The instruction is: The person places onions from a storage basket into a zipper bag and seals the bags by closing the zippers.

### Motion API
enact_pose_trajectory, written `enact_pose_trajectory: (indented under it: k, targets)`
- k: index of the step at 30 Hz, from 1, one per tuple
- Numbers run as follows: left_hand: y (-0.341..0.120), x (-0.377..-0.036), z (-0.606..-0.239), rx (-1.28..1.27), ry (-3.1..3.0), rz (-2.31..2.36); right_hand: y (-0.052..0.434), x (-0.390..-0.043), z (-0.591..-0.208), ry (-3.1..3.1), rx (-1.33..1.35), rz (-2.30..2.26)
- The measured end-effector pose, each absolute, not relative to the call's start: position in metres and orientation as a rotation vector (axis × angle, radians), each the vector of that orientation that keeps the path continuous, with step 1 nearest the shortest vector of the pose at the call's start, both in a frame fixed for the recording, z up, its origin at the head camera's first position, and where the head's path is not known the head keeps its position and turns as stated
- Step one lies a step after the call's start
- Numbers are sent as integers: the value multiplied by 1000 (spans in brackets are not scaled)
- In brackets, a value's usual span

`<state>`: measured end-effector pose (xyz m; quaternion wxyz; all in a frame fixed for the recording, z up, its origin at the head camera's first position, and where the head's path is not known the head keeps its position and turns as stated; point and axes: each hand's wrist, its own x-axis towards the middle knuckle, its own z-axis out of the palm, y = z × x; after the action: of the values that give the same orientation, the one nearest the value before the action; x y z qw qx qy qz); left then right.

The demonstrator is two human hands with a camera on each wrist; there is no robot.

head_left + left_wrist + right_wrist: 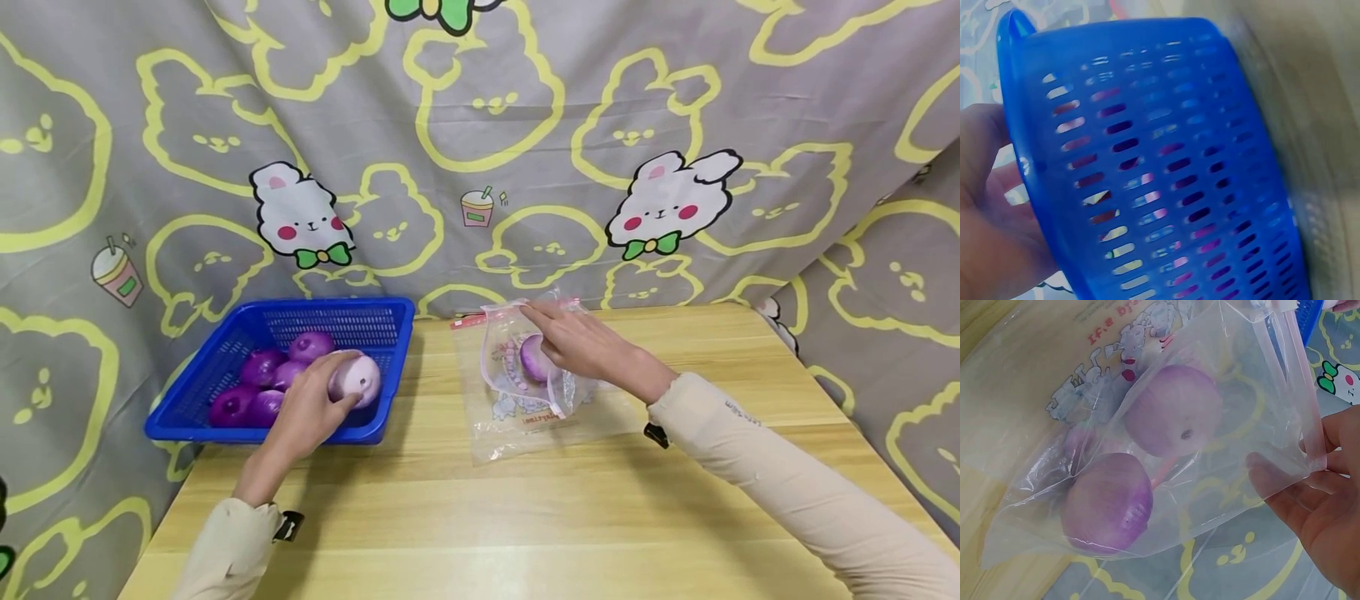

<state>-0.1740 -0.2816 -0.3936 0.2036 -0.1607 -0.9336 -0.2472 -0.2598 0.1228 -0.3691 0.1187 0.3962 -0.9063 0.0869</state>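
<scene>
My left hand [318, 400] grips a pale purple onion [360, 377] just above the front right corner of a blue slotted basket [330, 305]. Several darker purple onions [262, 367] lie in the basket. In the left wrist view the basket's wall [1166, 156] fills the frame, with my left hand [991, 212] at its edge. My right hand [573, 342] holds up the mouth of a clear zip bag [517, 412] on the wooden table [525, 517]. In the right wrist view the bag [1054, 369] holds two purple onions [1172, 419] [1107, 503], and my fingers [1316, 506] pinch its rim.
A grey cloth [525, 125] with yellow bunny outlines hangs behind the table and drapes both sides. The basket overhangs the table's back left corner. Bare wood stretches across the front and right of the table.
</scene>
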Motion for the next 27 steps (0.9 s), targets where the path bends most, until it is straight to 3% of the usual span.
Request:
enact_pose_trajectory:
  k: [27]
  targets:
    - [-267,-168,-388,-549,-2412,-713,126,-259,-368,-2715,1130,257]
